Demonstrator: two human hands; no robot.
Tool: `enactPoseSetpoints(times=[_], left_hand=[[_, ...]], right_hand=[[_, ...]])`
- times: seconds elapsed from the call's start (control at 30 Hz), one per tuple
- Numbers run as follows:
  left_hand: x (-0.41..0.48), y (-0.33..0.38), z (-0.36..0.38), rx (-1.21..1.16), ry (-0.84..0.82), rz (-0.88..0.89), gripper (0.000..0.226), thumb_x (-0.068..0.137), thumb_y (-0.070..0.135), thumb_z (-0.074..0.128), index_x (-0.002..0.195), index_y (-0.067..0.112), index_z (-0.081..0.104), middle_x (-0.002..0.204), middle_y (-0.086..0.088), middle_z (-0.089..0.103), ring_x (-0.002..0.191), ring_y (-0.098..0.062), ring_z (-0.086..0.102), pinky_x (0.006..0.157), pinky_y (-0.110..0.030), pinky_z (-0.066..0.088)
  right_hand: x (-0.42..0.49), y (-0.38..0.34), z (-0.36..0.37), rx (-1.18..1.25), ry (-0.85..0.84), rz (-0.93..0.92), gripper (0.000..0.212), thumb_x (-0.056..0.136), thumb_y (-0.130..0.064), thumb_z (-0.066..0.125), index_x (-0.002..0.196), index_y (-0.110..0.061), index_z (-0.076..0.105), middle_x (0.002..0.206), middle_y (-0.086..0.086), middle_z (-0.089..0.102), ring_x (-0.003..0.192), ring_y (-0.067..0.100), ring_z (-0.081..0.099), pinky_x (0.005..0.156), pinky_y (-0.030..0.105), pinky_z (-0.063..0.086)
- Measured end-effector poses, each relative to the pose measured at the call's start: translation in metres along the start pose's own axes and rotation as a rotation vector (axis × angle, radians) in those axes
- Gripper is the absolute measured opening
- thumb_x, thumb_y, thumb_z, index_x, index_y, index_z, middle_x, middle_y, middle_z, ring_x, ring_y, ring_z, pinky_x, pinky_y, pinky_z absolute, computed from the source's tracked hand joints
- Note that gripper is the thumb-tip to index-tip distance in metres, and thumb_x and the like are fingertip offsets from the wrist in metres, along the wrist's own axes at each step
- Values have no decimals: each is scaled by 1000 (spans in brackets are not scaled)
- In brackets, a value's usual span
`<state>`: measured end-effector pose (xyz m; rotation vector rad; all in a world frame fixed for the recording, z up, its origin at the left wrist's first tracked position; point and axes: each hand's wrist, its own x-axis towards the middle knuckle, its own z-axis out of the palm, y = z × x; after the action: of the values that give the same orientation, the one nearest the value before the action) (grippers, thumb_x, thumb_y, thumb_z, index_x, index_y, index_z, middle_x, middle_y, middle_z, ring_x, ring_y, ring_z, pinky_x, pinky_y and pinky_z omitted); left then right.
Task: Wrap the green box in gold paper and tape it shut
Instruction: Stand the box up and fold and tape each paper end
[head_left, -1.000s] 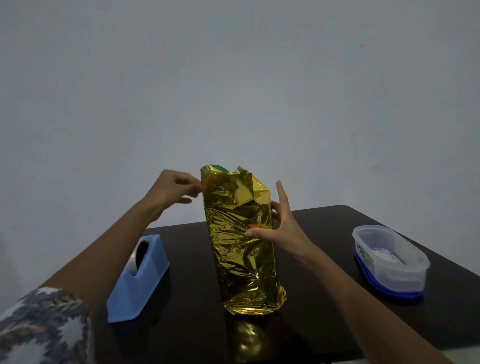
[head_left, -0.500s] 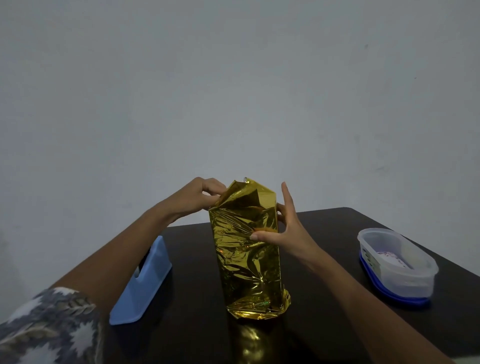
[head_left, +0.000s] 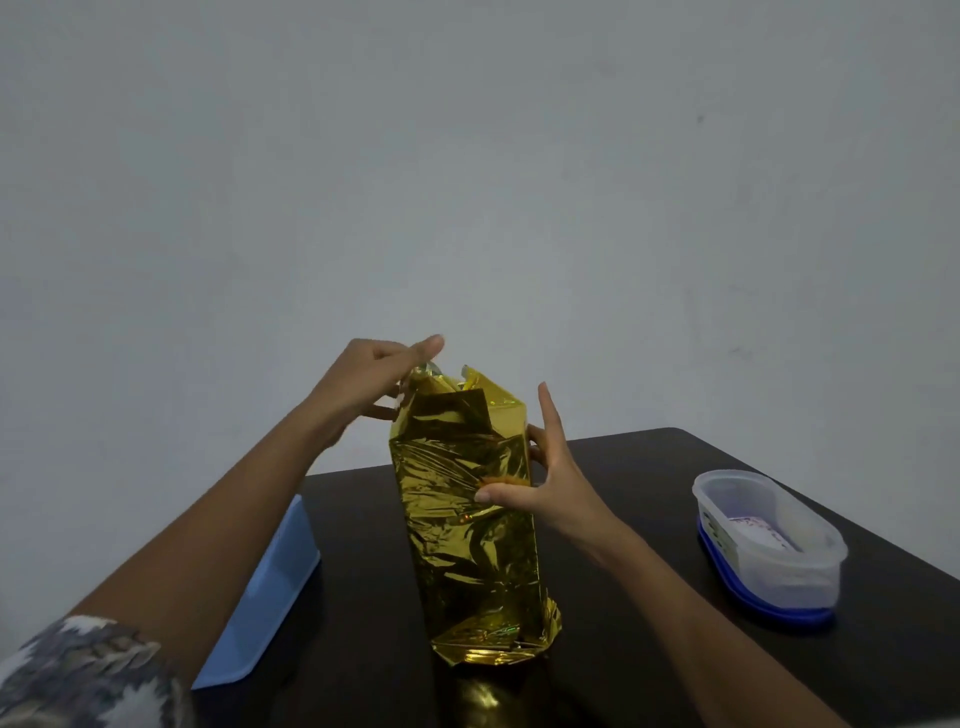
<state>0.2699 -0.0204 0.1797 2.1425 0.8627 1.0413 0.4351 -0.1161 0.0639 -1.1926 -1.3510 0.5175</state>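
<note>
Nearest you, your patterned sleeve (head_left: 78, 670) fills the lower left corner, and your left forearm crosses above the blue tape dispenser (head_left: 265, 597), which lies just left of the gold paper (head_left: 467, 545). The paper stands upright mid-table with its crumpled foot on the dark table (head_left: 649, 483); the green box is hidden inside it. Your right hand (head_left: 545, 488) clamps its right side, thumb pressed on the front, fingers behind, forefinger straight up. Well apart to the right, a clear tub (head_left: 769, 540) sits near the table's right edge, with a stretch of tabletop between. Higher up, your left hand (head_left: 363, 384) pinches the paper's top left corner. Past the far edge rises a plain wall (head_left: 519, 182).
</note>
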Motion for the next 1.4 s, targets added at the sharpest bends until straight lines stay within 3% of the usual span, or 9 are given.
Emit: enactPoseSetpoints(times=[0.23, 0.33, 0.47, 0.57, 0.7, 0.87, 1.1, 1.23, 1.4], left_hand=[[19, 27, 3, 595, 10, 20, 16, 80, 9, 70, 96, 6, 71, 93, -10, 66, 74, -20, 63, 55, -22, 51], [28, 35, -1, 702, 93, 75, 10, 75, 8, 73, 84, 12, 74, 86, -7, 71, 65, -14, 61, 55, -22, 46], [38, 36, 2, 863, -107, 58, 27, 76, 27, 78, 101, 24, 69, 104, 3, 66, 96, -19, 62, 83, -37, 52], [39, 37, 9, 956, -77, 95, 14, 79, 28, 74, 93, 26, 71, 99, 3, 67, 93, -18, 61, 74, -31, 46], [39, 34, 7, 808, 88, 149, 13, 77, 35, 74, 74, 23, 72, 73, 3, 65, 75, -18, 61, 62, -26, 39], [43, 29, 2, 754, -33, 135, 22, 75, 42, 75, 74, 21, 70, 67, 7, 58, 71, -16, 56, 65, -29, 43], [27, 16, -21, 102, 436, 143, 29, 88, 37, 62, 80, 11, 71, 73, -4, 69, 63, -18, 65, 65, -28, 52], [2, -33, -40, 67, 176, -39, 11, 87, 17, 66, 79, 11, 70, 81, -10, 70, 74, -21, 65, 61, -25, 51], [-14, -53, -27, -35, -113, 30, 14, 88, 7, 62, 89, 9, 75, 90, -9, 73, 84, -20, 68, 70, -30, 58]], right_hand=[[0, 0, 0, -7, 0, 8, 120, 68, -18, 81, 143, -46, -9, 156, 5, 17, 141, 25, 23, 108, 39, 30], [-1, -2, 0, -23, -7, 5, 119, 69, -19, 81, 144, -45, -8, 156, 5, 15, 142, 25, 21, 108, 38, 28], [-2, -3, 1, -31, -13, -2, 118, 70, -18, 81, 144, -44, -8, 157, 5, 14, 142, 25, 20, 109, 39, 27], [-2, -5, 0, -36, -13, 3, 118, 70, -17, 80, 143, -45, -8, 156, 6, 15, 142, 25, 21, 110, 40, 27], [-3, -5, -1, -31, -12, 0, 117, 71, -17, 80, 143, -44, -8, 157, 5, 14, 142, 25, 21, 110, 40, 26], [-3, -4, 0, -30, -4, -1, 117, 70, -18, 80, 144, -45, -7, 157, 4, 12, 143, 25, 19, 110, 41, 26], [-3, -3, -1, -23, -5, -4, 117, 70, -19, 80, 143, -46, -7, 157, 6, 14, 142, 25, 21, 109, 39, 28], [-2, -1, 0, -8, -3, 0, 119, 68, -19, 81, 144, -45, -7, 155, 7, 19, 141, 24, 23, 108, 38, 29], [-2, -2, -1, -18, 2, 0, 118, 67, -21, 81, 143, -46, -6, 154, 7, 21, 140, 24, 25, 108, 43, 30]])
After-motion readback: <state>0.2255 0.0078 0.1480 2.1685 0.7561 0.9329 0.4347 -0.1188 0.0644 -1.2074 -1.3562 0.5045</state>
